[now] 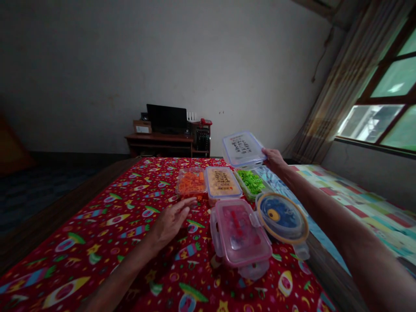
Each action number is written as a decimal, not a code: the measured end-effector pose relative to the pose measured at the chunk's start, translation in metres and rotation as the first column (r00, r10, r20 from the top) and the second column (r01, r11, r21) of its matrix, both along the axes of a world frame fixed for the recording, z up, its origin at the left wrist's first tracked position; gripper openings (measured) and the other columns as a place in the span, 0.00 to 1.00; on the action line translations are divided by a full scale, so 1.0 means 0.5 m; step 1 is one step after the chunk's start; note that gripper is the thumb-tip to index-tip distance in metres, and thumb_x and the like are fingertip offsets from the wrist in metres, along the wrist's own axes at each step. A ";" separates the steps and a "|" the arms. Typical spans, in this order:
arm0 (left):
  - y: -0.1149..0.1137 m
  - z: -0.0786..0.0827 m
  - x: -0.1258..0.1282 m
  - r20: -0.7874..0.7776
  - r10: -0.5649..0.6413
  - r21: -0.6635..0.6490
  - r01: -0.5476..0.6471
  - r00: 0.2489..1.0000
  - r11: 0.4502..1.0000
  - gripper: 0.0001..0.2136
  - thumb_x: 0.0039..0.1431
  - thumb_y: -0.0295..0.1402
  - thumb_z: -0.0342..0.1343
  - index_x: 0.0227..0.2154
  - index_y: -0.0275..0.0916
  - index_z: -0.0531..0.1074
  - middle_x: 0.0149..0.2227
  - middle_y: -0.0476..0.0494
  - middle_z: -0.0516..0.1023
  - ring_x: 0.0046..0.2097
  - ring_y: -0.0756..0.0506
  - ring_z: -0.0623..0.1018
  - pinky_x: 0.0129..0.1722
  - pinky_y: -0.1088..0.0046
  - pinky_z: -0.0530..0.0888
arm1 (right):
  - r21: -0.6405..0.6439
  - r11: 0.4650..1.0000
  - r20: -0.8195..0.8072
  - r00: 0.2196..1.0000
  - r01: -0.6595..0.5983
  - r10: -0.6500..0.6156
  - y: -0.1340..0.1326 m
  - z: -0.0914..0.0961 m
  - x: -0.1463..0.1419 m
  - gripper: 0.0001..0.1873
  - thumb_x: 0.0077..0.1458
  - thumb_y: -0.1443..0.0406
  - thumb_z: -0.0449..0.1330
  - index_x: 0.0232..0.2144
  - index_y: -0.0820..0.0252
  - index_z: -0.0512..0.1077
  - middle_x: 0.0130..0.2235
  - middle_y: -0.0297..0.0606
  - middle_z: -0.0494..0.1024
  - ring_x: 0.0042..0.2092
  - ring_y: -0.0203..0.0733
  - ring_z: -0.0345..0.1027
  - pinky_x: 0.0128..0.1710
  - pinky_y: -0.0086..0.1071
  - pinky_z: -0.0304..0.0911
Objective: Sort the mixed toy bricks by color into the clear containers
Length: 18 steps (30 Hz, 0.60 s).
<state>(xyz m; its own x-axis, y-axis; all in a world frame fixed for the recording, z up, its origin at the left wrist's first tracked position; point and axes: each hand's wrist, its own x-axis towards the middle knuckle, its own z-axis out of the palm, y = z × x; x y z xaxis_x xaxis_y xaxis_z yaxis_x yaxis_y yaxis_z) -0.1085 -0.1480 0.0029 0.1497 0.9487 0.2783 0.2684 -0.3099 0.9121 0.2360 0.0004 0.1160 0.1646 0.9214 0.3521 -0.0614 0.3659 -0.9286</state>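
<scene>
My right hand (pixel 274 159) grips the edge of a clear plastic lid (pixel 242 149) with a bluish rim and dark printed characters. It is raised and tilted above an uncovered box of bright green pieces (pixel 251 181). My left hand (pixel 173 219) hovers over the cloth with fingers stretched out and nothing in them. Just beyond it stands a clear box of orange pieces (pixel 191 182). Beside that is a lidded box with pale tan contents (pixel 222 182). Closer to me sit a pink-lidded box (pixel 242 232) and a round container (pixel 282 216) with an orange rim and blue contents.
A red patterned cloth (pixel 107 234) covers the surface under the boxes. To the right lies a checkered, multicoloured cloth (pixel 351 195). By the far wall, a desk (pixel 159 138) bears a black monitor (pixel 167 118) and a cardboard box (pixel 142 127). A curtain (pixel 338 82) hangs beside the window.
</scene>
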 end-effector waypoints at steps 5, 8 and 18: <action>-0.008 0.019 0.024 0.523 0.008 -0.128 0.069 0.853 0.989 0.42 0.49 0.53 0.60 0.64 0.48 0.51 0.65 0.35 0.56 0.60 0.34 0.67 0.56 0.54 0.68 | 0.379 0.925 0.629 0.735 -0.008 -0.251 -0.095 0.032 -0.155 0.08 0.57 0.63 0.55 0.27 0.60 0.64 0.22 0.29 0.64 0.24 0.32 0.57 0.25 0.27 0.56; -0.027 0.056 0.034 0.710 -0.024 -0.138 0.172 0.704 0.975 0.40 0.48 0.56 0.59 0.62 0.52 0.53 0.64 0.36 0.59 0.58 0.34 0.69 0.52 0.53 0.71 | 0.429 0.844 0.898 0.255 -0.321 -0.360 -0.200 0.011 -0.268 0.06 0.60 0.70 0.49 0.35 0.63 0.65 0.31 0.37 0.71 0.28 0.35 0.61 0.27 0.29 0.57; 0.003 0.077 -0.011 0.787 0.354 -0.338 -0.127 0.505 0.932 0.11 0.51 0.18 0.52 0.35 0.35 0.74 0.28 0.47 0.80 0.31 0.46 0.81 0.32 0.74 0.79 | 0.181 0.855 0.981 0.026 -0.486 -0.193 -0.209 -0.035 -0.324 0.13 0.64 0.62 0.50 0.39 0.62 0.73 0.37 0.42 0.76 0.36 0.37 0.68 0.32 0.29 0.58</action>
